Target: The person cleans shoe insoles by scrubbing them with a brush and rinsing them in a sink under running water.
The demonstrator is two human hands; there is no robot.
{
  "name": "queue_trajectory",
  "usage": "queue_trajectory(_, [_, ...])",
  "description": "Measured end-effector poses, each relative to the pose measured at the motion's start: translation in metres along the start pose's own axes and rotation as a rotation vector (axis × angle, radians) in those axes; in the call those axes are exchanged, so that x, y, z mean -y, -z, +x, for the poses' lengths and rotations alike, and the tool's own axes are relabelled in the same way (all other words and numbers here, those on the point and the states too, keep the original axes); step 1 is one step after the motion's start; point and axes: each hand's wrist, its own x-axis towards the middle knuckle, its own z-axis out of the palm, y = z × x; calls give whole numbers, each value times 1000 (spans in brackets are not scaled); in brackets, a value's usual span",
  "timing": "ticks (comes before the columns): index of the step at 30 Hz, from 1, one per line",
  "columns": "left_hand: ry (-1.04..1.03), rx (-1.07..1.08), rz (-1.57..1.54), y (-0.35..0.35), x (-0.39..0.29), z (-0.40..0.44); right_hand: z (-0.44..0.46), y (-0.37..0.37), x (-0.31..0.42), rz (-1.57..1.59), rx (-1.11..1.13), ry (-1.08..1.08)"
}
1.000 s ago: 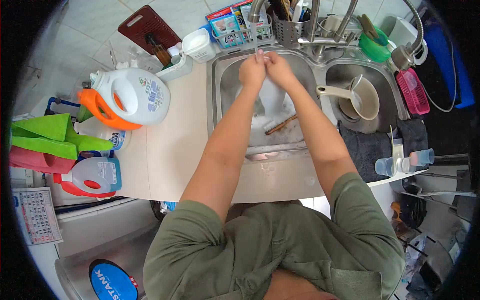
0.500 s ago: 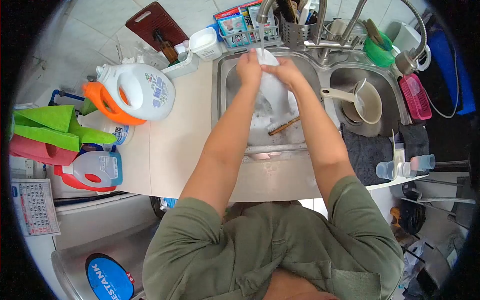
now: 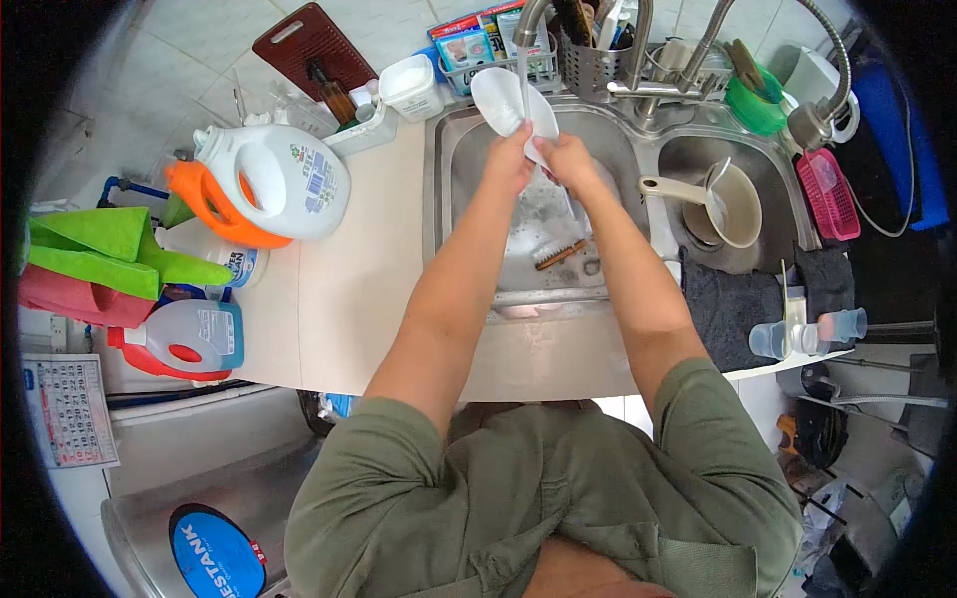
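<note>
With both hands I hold a smooth white oblong piece (image 3: 497, 97), curved like a shallow dish, over the left sink basin (image 3: 461, 214). Its exact kind I cannot make out. My left hand (image 3: 509, 162) is closed on its lower left part. My right hand (image 3: 569, 163) grips its lower right edge. A thin stream of water from the faucet (image 3: 528, 28) runs down onto the piece. Below my hands, a scrub brush (image 3: 561, 255) with a wooden handle lies in the soapy basin.
A beige pan (image 3: 736, 204) sits in the right basin. Detergent jugs (image 3: 299, 184) stand on the left counter. Behind the sink are a wire basket (image 3: 498, 70) and a metal utensil holder (image 3: 590, 72). Dark cloths (image 3: 733, 314) and small cups (image 3: 768, 340) are at right.
The white piece has been raised and turned; its upper end now leans up and left beyond the sink's back rim. My left hand has moved lower and to the right.
</note>
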Motion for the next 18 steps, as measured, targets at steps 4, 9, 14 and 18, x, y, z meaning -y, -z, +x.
queue_trajectory(4, [-73, -115, 36, -6, 5, 3, 16, -6, -11, -257, -122, 7])
queue_trajectory(9, [-91, -39, -65, -3, -11, 10, -2, -1, -6, -16, 39, 113])
queue_trajectory(14, [-151, 28, -89, -2, -28, 26, 2, -8, -16, 35, 55, -86])
queue_trajectory(18, [-191, -65, -24, -14, -37, 19, 12, -13, -19, -181, -5, 95])
